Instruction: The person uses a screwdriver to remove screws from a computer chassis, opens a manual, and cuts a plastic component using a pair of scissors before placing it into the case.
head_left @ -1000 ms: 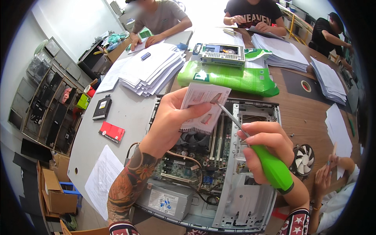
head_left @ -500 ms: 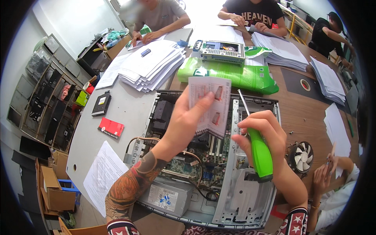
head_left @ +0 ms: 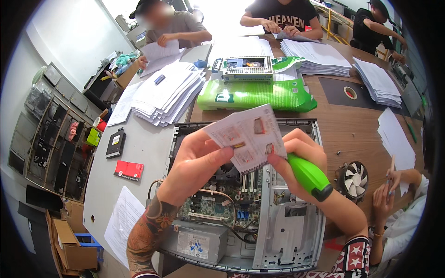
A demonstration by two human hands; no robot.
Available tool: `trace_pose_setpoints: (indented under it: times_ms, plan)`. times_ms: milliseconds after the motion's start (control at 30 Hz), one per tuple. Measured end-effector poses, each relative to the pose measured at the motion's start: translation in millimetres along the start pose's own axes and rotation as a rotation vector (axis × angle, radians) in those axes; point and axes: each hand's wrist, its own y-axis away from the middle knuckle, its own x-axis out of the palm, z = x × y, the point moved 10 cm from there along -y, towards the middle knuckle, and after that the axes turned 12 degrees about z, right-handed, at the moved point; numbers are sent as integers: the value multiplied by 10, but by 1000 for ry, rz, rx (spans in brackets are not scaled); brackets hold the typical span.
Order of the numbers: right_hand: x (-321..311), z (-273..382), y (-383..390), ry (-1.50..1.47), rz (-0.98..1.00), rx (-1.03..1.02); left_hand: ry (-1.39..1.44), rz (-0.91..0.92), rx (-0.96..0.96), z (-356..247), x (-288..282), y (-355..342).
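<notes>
A printed instruction leaflet (head_left: 252, 134) with small pictures and a zigzag lower edge is held up over an opened desktop computer case (head_left: 292, 241). My left hand (head_left: 197, 155) pinches its left side, thumb across the front. At its right edge, my right hand (head_left: 301, 160) has its thumb on the paper while also gripping a green-handled screwdriver (head_left: 309, 177); the shaft is hidden behind the leaflet. Inside the case show a green circuit board (head_left: 208, 204), memory slots and a silver power supply (head_left: 199, 243).
A fan cooler (head_left: 354, 180) and loose screws lie right of the case. Left are a red packet (head_left: 129, 170), a black drive (head_left: 115, 143) and a paper sheet (head_left: 124, 222). Behind stand a metal drive cage (head_left: 248, 69) on a green bag (head_left: 259, 95) and paper stacks (head_left: 169, 95). Several people work around the table.
The leaflet has tilted and my right hand has come in to touch its right edge. The screwdriver has turned, its shaft now out of sight. The view has shifted slightly.
</notes>
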Motion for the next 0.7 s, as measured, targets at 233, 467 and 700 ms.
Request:
trace_pose_setpoints:
  times_ms: [233,467,700]
  plan:
    - [3,-155,29,-100,20,162,-13,-3,-15,57,52,43]
    - [-21,-165,60,-114,-38,178,-139,-146,144,-51,-13,132]
    - [6,-193,45,-156,26,162,-192,-156,310,-109,-10,166]
